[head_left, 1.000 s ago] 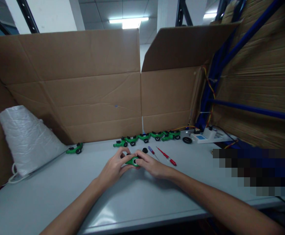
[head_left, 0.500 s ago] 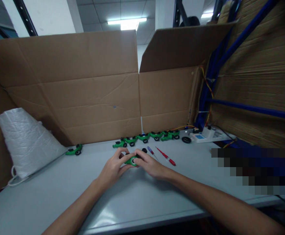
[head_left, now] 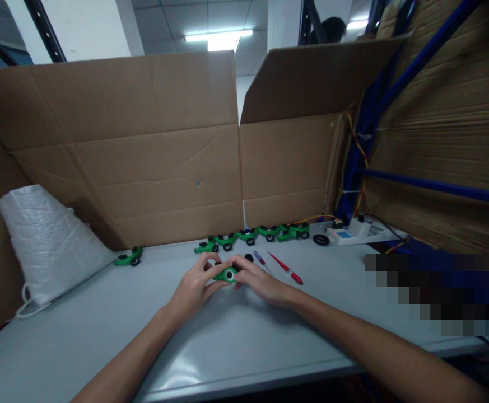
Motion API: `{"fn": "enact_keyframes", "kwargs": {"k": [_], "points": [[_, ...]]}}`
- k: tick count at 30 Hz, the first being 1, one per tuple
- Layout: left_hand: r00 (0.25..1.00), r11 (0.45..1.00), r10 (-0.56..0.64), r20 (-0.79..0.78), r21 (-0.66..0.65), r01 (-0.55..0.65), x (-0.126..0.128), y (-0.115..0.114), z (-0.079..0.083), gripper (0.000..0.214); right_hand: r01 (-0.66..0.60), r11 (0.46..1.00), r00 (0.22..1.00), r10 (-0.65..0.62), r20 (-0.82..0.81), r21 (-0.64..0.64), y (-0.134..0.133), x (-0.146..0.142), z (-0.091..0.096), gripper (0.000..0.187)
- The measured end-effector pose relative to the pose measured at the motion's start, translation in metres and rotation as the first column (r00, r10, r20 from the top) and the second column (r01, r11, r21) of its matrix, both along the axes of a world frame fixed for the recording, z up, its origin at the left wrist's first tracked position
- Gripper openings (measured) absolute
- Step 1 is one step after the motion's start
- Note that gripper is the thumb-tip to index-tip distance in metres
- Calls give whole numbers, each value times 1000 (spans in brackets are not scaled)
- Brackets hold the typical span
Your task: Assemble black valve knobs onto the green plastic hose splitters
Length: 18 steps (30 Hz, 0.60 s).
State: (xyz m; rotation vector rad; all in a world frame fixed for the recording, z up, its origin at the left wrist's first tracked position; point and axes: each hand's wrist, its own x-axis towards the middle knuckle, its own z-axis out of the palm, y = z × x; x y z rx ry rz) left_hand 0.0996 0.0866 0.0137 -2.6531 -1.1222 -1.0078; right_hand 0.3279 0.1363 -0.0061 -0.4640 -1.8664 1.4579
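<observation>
Near part of the worktop (head_left: 236,347) was smooth pale grey, w/ a glossy light patch by its near edge. Both hands were above it, approx. mid-scene: left hand (head_left: 194,284) curled, thumb & fingers pinching a small green car (head_left: 228,274); right hand (head_left: 259,281) gripped its right end w/ bent fingers. Car had a rounded, plastic-looking body w/ a pale ring round a dark centre on its near side; the rest was mostly hidden by fingers.

Just beyond the right hand: a black round pc. (head_left: 248,257), then a slim screwdriver w/ purple-blue handle (head_left: 259,257), shaft toward near right, & a longer red screwdriver (head_left: 285,268), tip to far left.

Left side: a white bag (head_left: 51,240), shiny, crinkly, cone-like, w/ cord at its base; contents couldn't be told. Nr its right end, a lone green car (head_left: 129,257) w/ black wheels.

Along the far edge: a row of green cars (head_left: 246,237), black wheels & black top parts, closely spaced. Right of them, black ring(s) (head_left: 321,244), then a white power strip (head_left: 347,238) w/ an adapter plugged in.

Behind: creased matte brown cardboard (head_left: 143,162), w/ blue metal bars (head_left: 429,185) at right. Farthest, above: a pale tiled ceiling (head_left: 185,17) w/ a lit strip light (head_left: 219,37).
</observation>
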Motion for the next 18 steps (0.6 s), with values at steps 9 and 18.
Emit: {"fn": "enact_keyframes", "kwargs": {"k": [9, 18], "points": [[996, 999, 5, -87, 39, -1, 0, 0, -3, 42, 56, 985, 990, -76, 119, 163, 4, 0, -8, 8], [996, 1000, 11, -86, -9, -11, 0, -2, -1, 41, 9, 980, 992, -34, 121, 201, 6, 2, -5, 14]]}}
